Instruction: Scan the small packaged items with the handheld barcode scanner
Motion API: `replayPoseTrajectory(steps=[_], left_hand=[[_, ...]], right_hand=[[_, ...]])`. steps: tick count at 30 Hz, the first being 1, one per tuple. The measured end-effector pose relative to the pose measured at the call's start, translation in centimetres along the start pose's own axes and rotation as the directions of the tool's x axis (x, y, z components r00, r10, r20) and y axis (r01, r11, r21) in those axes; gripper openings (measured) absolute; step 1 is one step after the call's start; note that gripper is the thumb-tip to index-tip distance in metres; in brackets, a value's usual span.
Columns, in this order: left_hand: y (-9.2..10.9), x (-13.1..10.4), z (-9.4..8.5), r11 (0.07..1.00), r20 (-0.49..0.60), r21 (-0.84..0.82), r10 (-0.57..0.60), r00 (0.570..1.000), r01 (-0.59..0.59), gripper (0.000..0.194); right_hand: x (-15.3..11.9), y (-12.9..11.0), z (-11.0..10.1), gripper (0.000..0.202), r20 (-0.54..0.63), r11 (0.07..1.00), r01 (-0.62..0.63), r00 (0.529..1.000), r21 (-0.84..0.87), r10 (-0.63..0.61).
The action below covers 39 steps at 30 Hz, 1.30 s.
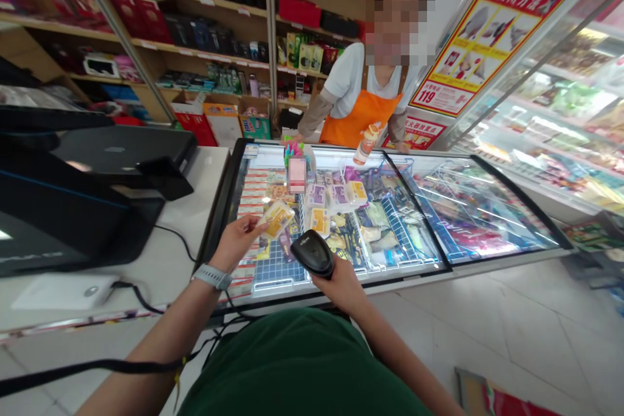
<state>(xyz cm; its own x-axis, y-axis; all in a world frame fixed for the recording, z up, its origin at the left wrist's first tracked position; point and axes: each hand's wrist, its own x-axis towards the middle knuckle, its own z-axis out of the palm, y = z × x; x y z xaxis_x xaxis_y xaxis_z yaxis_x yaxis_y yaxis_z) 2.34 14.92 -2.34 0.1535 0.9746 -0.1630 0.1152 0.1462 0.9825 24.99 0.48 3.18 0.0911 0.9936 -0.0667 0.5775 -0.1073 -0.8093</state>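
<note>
Two hands of mine work over the near end of a glass-topped freezer (341,162), seen from my head camera. My left hand (237,240) is raised above the glass with the wrist bent up, a grey watch (212,276) on it, and its fingertips pinch a small yellow packet (277,218) by one end, tilted, held clear of the lid. My right hand (341,286) sits lower and closer to my body, wrapped around the handle of a black scanner (312,252); the scanner head points up and left toward the packet, near it but apart. Both forearms come up from the bottom edge on either side of my green shirt (302,364).

To my left the white counter (205,195) butts against the freezer's dark frame, and a black register (88,182) takes up most of it, with cables trailing off the near edge beneath my left arm. To my right the floor (511,331) lies open beside the freezer's long front edge. Straight ahead, more small packets (336,198) sit on the glass, well beyond my hands.

Across the freezer stands a person in an orange apron (361,118), one hand on the far rim, a bottle (366,143) in front of them. Shelves (195,26) of boxed goods fill the wall behind.
</note>
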Motion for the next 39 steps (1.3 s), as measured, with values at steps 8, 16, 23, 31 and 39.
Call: replayPoseTrajectory(steps=[8, 16, 23, 31, 39], left_hand=[[-0.1, -0.3, -1.4, 0.998, -0.006, -0.044, -0.045, 0.999, 0.044, 0.047], [-0.5, -0.6, -1.9, 0.992, -0.017, -0.082, -0.098, 0.995, 0.096, 0.049], [-0.9, -1.3, -2.2, 0.978, -0.017, -0.138, -0.159, 0.987, 0.155, 0.051], [-1.2, -1.8, -2.7, 0.958, -0.007, -0.183, -0.226, 0.974, 0.221, 0.05], [-3.2, -1.1, -3.7, 0.923, -0.098, -0.265, -0.314, 0.944, 0.279, 0.042]], right_hand=[[0.8, -1.2, 1.1, 0.022, 0.047, 1.0, 0.008, 0.999, -0.009, -0.007], [0.7, -1.1, 1.8, 0.021, 0.05, 0.999, 0.021, 0.999, -0.031, -0.019], [0.3, -0.9, 2.4, 0.019, 0.065, 0.998, -0.005, 0.998, -0.059, 0.009], [-0.1, -1.1, 2.6, 0.023, 0.075, 0.999, 0.0, 0.997, -0.034, 0.002], [-0.4, -1.4, 2.6, 0.019, 0.065, 0.999, -0.008, 0.998, -0.053, 0.011]])
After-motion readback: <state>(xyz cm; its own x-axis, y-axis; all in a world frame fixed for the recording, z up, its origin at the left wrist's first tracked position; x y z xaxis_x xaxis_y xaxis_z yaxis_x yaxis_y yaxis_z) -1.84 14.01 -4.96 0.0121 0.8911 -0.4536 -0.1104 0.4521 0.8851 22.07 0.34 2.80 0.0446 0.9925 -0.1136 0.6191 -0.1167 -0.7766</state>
